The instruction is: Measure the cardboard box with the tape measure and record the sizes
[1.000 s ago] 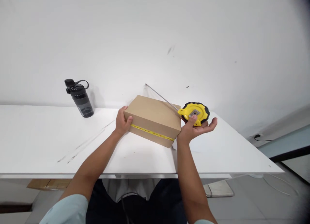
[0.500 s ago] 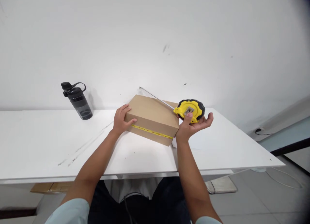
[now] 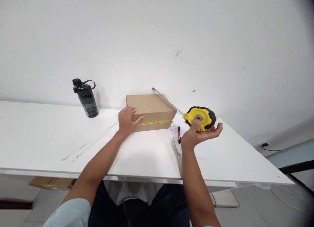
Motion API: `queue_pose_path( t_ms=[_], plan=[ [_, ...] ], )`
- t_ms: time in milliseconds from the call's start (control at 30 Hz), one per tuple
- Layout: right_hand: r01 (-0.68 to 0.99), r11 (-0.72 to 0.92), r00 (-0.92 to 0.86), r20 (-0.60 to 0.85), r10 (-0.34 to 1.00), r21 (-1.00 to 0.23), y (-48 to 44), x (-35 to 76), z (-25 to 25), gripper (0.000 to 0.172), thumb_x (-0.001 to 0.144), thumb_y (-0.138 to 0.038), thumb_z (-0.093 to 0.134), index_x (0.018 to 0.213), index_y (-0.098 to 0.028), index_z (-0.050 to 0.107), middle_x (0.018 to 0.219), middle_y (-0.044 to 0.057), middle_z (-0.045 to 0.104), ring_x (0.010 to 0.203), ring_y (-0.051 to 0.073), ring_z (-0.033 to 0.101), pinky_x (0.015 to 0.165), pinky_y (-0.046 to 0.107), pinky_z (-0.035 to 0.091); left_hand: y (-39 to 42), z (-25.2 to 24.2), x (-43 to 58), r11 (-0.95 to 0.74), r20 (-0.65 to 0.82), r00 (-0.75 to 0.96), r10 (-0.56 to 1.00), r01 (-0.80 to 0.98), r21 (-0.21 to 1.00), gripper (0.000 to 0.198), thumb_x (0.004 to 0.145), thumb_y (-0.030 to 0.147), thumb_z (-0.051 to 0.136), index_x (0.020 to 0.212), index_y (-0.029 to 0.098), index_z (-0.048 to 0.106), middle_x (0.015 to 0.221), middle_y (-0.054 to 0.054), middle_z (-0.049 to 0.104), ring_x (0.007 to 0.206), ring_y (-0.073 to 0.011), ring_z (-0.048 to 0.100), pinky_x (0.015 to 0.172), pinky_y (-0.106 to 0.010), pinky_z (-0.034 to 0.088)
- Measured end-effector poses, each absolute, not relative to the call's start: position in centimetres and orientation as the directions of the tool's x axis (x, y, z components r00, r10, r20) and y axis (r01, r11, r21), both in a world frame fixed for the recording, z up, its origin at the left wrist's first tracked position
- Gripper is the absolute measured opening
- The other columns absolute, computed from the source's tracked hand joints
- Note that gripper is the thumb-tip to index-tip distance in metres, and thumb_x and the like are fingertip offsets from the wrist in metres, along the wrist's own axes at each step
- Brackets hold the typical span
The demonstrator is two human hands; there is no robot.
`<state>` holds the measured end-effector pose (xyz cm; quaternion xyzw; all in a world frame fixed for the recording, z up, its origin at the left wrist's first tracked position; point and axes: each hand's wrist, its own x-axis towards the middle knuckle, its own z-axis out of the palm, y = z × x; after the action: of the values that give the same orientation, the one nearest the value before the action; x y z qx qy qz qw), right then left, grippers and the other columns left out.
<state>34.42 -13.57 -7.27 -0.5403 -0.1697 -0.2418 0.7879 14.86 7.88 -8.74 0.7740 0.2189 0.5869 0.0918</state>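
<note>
A brown cardboard box (image 3: 150, 104) with yellow printed tape along its front side sits on the white table. My left hand (image 3: 128, 120) grips its left front corner, fingers over the top and thumb against the front. In my right hand (image 3: 196, 133) is a yellow and black tape measure (image 3: 201, 118), thumb pressed on its middle and some fingers stretched out beyond it. Its narrow blade (image 3: 169, 101) sticks out to the upper left, passing over the right end of the box. Whether the blade touches the box I cannot tell.
A dark water bottle (image 3: 88, 102) stands at the back left, near the wall. White paper (image 3: 175, 138) with handwriting and a red and black pen (image 3: 179, 134) lie right of the box. The table's front edge (image 3: 152, 179) runs close to my lap.
The box has turned and sits squarer to me. My right hand has moved right, away from the box, with the tape measure. The pen and the writing on the paper have come into view.
</note>
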Motion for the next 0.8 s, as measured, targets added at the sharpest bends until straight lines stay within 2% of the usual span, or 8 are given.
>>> queue_pose_path(
  t_ms=[67,167,333,433,500,600,800],
  plan=[
    [0.652,0.268,0.758,0.6,-0.258,-0.709,-12.8,34.8,-8.4,0.096,0.091,-0.078,0.061,0.16,-0.027,0.018,0.164,0.023,0.03,0.155,0.033,0.046,0.129,0.063,0.048,7.6,-9.0,15.0,-0.894,0.88,0.212,0.424,0.255,0.369,0.043,0.085,0.058,0.088,0.109,0.026,0.072,0.121,-0.012,0.083,0.13,-0.0386,0.072,0.116,-0.057,0.05],
    [0.778,0.23,0.628,0.728,-0.274,-0.584,-11.4,35.3,-10.2,0.094,0.093,-0.074,0.064,0.161,-0.025,0.021,0.151,0.021,0.041,0.139,0.032,0.058,0.118,0.064,0.056,7.4,-9.1,15.0,-0.893,0.883,0.212,0.419,0.272,0.358,0.04,0.088,0.054,0.086,0.114,0.027,0.072,0.125,-0.011,0.083,0.133,-0.0372,0.072,0.115,-0.058,0.053],
    [0.954,0.104,0.298,0.917,-0.267,-0.28,-10.8,34.9,-11.2,0.073,0.102,-0.046,0.064,0.164,-0.028,0.031,0.144,0.018,0.047,0.133,0.03,0.06,0.109,0.061,0.059,7.5,-9.0,14.9,-0.888,0.875,0.229,0.427,0.288,0.358,0.041,0.088,0.051,0.089,0.116,0.027,0.071,0.126,-0.011,0.083,0.134,-0.0369,0.072,0.118,-0.058,0.053],
    [0.997,-0.012,0.076,0.961,-0.265,-0.082,-11.8,34.0,-10.1,0.065,0.103,-0.035,0.062,0.165,-0.031,0.041,0.136,0.017,0.052,0.122,0.028,0.064,0.097,0.055,0.064,7.6,-9.0,14.9,-0.885,0.87,0.244,0.429,0.305,0.351,0.041,0.088,0.051,0.089,0.116,0.027,0.071,0.127,-0.011,0.082,0.136,-0.0367,0.071,0.119,-0.058,0.053],
    [0.998,-0.069,-0.025,0.964,-0.266,0.007,-12.7,33.4,-9.2,0.061,0.105,-0.031,0.06,0.164,-0.033,0.047,0.134,0.017,0.054,0.12,0.028,0.065,0.092,0.05,0.064,7.6,-8.9,14.9,-0.882,0.863,0.259,0.434,0.32,0.348,0.041,0.088,0.052,0.089,0.116,0.027,0.071,0.127,-0.011,0.082,0.136,-0.0366,0.071,0.119,-0.058,0.054],
    [0.993,-0.086,-0.098,0.963,-0.251,0.079,-13.7,32.5,-8.1,0.062,0.105,-0.028,0.06,0.166,-0.034,0.049,0.133,0.017,0.055,0.119,0.028,0.067,0.087,0.045,0.064,7.6,-8.9,14.9,-0.883,0.859,0.276,0.43,0.325,0.338,0.041,0.089,0.053,0.088,0.116,0.027,0.071,0.127,-0.011,0.082,0.135,-0.036,0.071,0.119,-0.058,0.054],
    [0.984,-0.107,-0.165,0.963,-0.212,0.145,-14.5,31.2,-7.6,0.064,0.103,-0.026,0.064,0.166,-0.034,0.052,0.135,0.017,0.054,0.123,0.027,0.065,0.084,0.04,0.066,7.6,-9.1,14.8,-0.883,0.86,0.278,0.427,0.331,0.332,0.042,0.089,0.052,0.088,0.116,0.027,0.07,0.128,-0.012,0.082,0.135,-0.0364,0.071,0.119,-0.058,0.054]
  ],
)
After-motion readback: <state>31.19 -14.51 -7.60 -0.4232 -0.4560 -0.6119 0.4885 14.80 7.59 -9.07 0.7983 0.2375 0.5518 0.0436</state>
